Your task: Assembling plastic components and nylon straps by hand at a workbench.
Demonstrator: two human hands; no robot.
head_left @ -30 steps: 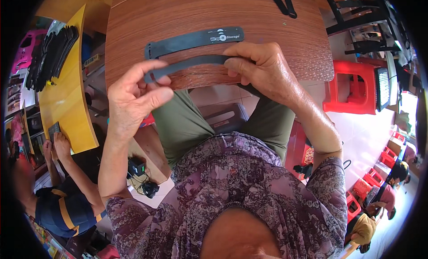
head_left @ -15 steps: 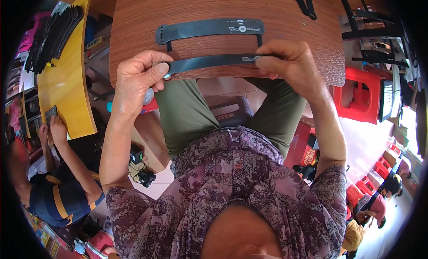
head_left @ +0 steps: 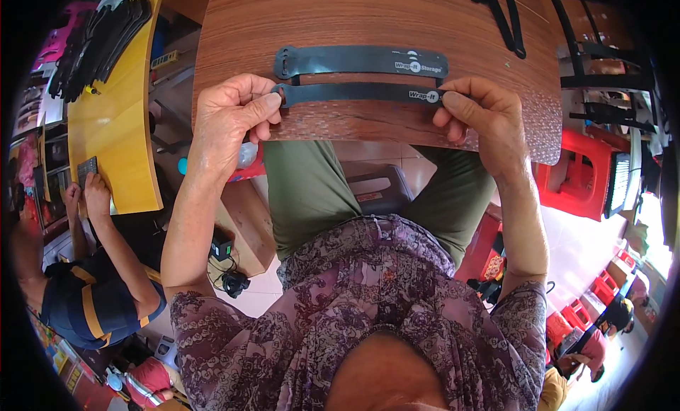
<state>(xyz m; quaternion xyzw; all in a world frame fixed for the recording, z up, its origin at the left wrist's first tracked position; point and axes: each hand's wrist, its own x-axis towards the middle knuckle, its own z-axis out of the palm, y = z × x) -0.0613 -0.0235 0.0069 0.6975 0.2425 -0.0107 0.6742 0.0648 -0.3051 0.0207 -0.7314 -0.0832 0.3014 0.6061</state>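
A dark blue-grey strap (head_left: 354, 93) with pale printing stretches between my two hands, close to the table's near edge. My left hand (head_left: 237, 110) pinches its left end, beside the small hole there. At the other end, my right hand (head_left: 490, 117) grips the strap between thumb and fingers. Just beyond it lies a wider strap (head_left: 340, 62) of the same colour, flat on the brown wooden table (head_left: 319, 21). Short black bands show between the two straps near both ends; how they join is hidden.
Black straps (head_left: 506, 21) lie at the table's far right. To the left, a yellow table (head_left: 113, 149) holds a stack of black strips (head_left: 106, 46), and a co-worker's hand (head_left: 97, 191) works at its edge. Red stools (head_left: 574, 174) stand right of the table.
The view has shifted, so the table and straps appear further right. The held strap now lies flatter, closer to the wider one, with more of its printing and its left-end hole showing.
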